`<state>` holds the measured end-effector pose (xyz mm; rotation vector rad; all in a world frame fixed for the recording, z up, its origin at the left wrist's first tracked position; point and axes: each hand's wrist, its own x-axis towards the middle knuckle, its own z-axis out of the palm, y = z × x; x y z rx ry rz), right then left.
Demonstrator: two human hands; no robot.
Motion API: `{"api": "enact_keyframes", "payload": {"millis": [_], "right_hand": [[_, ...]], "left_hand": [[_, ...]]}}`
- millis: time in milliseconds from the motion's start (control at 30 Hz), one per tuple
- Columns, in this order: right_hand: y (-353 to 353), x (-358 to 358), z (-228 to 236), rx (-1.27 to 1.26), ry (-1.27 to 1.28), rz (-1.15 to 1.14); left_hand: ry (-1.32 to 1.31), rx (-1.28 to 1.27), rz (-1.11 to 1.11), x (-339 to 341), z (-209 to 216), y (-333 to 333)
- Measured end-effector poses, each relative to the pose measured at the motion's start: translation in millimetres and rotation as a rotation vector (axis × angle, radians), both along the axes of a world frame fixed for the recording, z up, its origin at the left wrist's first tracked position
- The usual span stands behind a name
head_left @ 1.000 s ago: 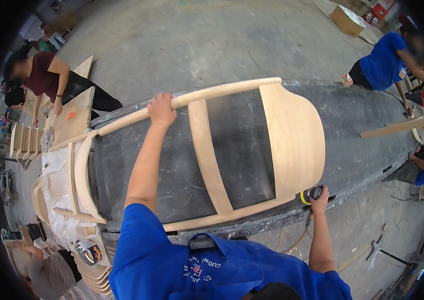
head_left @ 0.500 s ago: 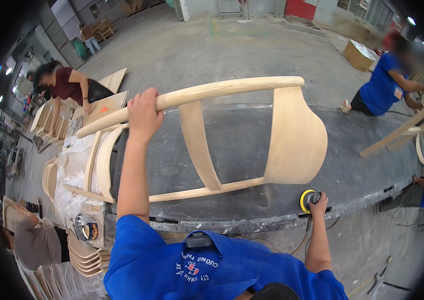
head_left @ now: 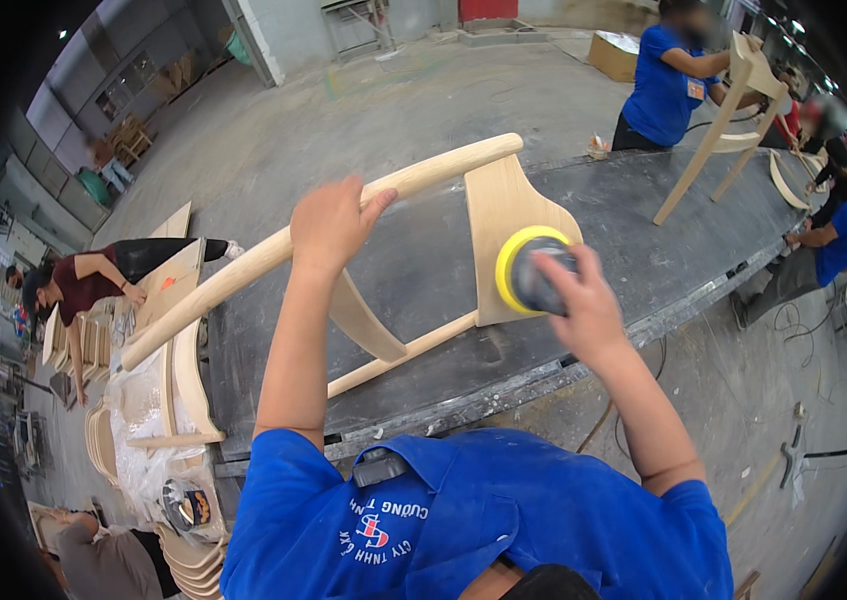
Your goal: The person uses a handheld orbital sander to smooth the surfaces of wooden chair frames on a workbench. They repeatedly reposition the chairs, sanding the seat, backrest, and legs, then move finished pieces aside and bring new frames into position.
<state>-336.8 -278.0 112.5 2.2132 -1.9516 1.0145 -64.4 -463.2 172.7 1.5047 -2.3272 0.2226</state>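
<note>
Maroon-shirted co-worker: well left of the left grip, leaning beside a pale board.
Curved wooden parts: below and left of the left grip, next to clear plastic sheeting.
Left hand: fingers wrapped round the upper rail, thumb lying along it toward the right.
Wooden frame: hangs from the left grip, over the dark tabletop; upper rail sloping up to the right, curved crosspiece and lower rail below the grip, broad panel at its right end. Whether the lower rail touches the table cannot be told.
Sander: under the right grip, its yellow pad over the panel's right part; contact is hidden.
Right hand: clasped over the sander's dark body, slightly blurred.
Blue-shirted co-worker: above and right of the right grip, holding another wooden piece.
</note>
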Motion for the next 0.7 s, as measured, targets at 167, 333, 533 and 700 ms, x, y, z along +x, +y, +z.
{"api": "enact_keyframes", "payload": {"millis": [167,333,533,700], "right_hand": [[-32.3,25.3,7.3,-0.052,0.020,0.087],[-50.9,4.2,25.2,-0.085,-0.032,0.025],[-53.1,-16.8,37.9,0.006,-0.092,-0.063],[-55.5,-33.0,48.4,0.025,-0.107,-0.094]], "left_hand": [[0.011,-0.124,-0.036,-3.9,-5.5,20.6],[0.021,-0.179,-0.066,-8.4,-9.7,27.7],[-0.001,-0.198,-0.064,-16.8,-9.4,28.5],[-0.009,-0.213,-0.071,-21.0,-10.2,27.6]]}}
